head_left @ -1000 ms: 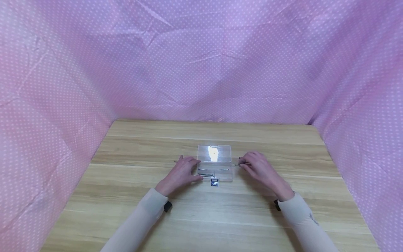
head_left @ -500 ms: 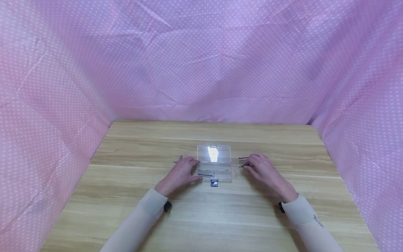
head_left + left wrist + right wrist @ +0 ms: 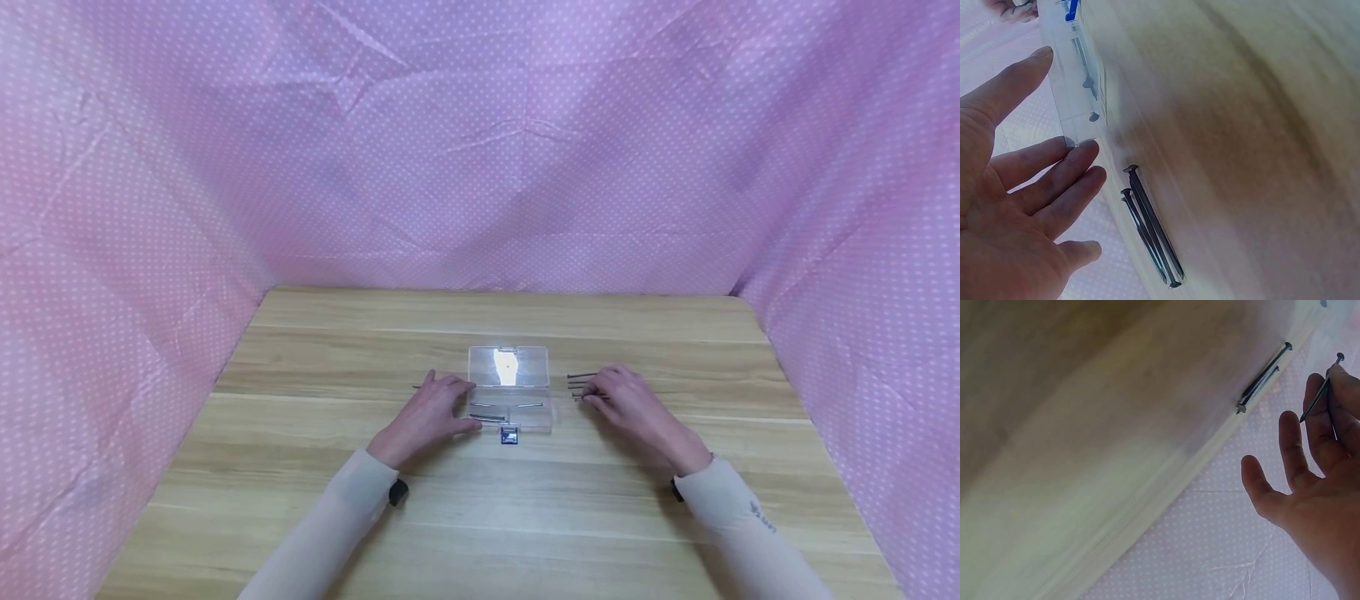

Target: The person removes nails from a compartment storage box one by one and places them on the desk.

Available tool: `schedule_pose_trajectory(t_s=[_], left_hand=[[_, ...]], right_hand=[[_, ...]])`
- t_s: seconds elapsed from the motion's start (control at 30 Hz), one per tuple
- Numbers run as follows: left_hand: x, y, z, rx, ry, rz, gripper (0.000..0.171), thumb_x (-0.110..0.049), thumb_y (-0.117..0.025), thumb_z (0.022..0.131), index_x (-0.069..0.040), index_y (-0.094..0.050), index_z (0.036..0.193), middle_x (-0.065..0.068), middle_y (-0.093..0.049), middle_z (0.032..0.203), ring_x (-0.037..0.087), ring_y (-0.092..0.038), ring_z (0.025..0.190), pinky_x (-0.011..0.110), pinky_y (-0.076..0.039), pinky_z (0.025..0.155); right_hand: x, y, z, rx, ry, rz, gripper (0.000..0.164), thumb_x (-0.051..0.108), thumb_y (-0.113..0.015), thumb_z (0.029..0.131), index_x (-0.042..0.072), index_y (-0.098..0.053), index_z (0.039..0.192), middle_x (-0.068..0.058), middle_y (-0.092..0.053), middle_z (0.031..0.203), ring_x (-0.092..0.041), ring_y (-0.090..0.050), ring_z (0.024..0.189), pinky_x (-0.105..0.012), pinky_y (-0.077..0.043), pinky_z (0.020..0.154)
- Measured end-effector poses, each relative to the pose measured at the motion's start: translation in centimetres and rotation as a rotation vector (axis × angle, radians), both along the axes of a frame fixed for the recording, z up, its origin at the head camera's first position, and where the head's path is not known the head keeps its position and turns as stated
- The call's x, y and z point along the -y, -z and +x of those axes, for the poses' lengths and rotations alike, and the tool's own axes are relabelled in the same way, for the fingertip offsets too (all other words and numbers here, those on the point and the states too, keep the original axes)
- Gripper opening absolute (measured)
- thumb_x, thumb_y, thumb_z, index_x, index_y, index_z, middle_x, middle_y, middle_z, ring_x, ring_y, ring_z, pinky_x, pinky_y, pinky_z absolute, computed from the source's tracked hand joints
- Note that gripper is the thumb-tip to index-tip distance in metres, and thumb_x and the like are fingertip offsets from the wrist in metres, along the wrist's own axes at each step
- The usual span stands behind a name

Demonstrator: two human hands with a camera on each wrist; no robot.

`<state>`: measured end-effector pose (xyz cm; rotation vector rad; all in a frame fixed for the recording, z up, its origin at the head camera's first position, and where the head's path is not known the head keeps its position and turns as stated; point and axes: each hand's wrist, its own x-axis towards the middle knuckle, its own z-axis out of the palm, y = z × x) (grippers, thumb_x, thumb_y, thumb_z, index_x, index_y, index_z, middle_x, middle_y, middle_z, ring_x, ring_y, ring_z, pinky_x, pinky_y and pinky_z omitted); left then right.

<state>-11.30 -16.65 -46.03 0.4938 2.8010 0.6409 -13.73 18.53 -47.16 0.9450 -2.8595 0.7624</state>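
A clear plastic box (image 3: 531,420) with its lid tipped back lies in the middle of the table, several nails (image 3: 488,417) in its compartments. My left hand (image 3: 431,412) rests at the box's left end, thumb at the front corner and fingertips near the back one, fingers nearly straight. Beneath that hand, more loose nails (image 3: 1154,228) lie on the table. Right of the box, my right hand (image 3: 628,405) pinches one dark nail (image 3: 1317,400) between thumb and fingers. Other nails (image 3: 1264,378) lie close by on the table, partly covered by this hand in the head view.
A blue latch (image 3: 509,436) sticks out from the box's front edge. The lid (image 3: 483,367) reflects a bright light. The wooden table (image 3: 480,533) runs back to a pink dotted cloth (image 3: 480,167) hanging behind and at both sides.
My right hand has moved a little right, away from the box, uncovering the heads of several nails beside it. My left hand stays at the box's left end.
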Motion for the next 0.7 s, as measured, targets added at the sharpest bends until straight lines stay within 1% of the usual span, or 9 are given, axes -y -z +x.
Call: schedule_pose_trajectory(t_s=[0.17,0.37,0.53,0.7], left_hand=[[-0.03,-0.07,0.05,0.007,-0.007,0.007,0.068,-0.038,-0.086,0.086,-0.002,-0.063,0.138,0.014,-0.063,0.137,0.031,-0.054,0.134,0.052,-0.014,0.127],[-0.15,-0.1,0.04,0.013,-0.014,0.009,0.068,-0.037,-0.085,0.086,-0.002,-0.063,0.138,0.014,-0.063,0.138,0.031,-0.054,0.135,0.051,-0.014,0.127],[-0.16,-0.16,0.07,0.009,-0.008,0.008,0.067,-0.037,-0.085,0.086,-0.001,-0.063,0.138,0.014,-0.064,0.136,0.031,-0.055,0.133,0.053,-0.015,0.127],[-0.2,-0.09,0.01,-0.01,0.005,-0.008,0.067,-0.038,-0.085,0.086,-0.001,-0.064,0.137,0.015,-0.065,0.133,0.032,-0.057,0.131,0.055,-0.017,0.126]], right_hand=[[-0.03,0.1,-0.2,-0.009,-0.003,0.027,0.008,0.004,-0.075,0.092,0.009,-0.072,0.099,-0.009,-0.073,0.104,-0.035,-0.062,0.106,-0.056,-0.05,0.096],[-0.05,0.57,-0.46,-0.024,-0.015,0.058,0.007,0.007,-0.077,0.092,0.01,-0.072,0.097,-0.008,-0.072,0.103,-0.035,-0.063,0.105,-0.056,-0.051,0.095],[0.03,0.78,-0.64,0.0,-0.016,0.074,0.006,0.011,-0.076,0.093,0.01,-0.072,0.098,-0.007,-0.071,0.103,-0.033,-0.062,0.105,-0.054,-0.05,0.095],[0.12,0.84,-0.72,0.023,-0.007,0.084,0.007,0.014,-0.075,0.095,0.009,-0.072,0.098,-0.007,-0.071,0.104,-0.032,-0.061,0.104,-0.053,-0.05,0.093]])
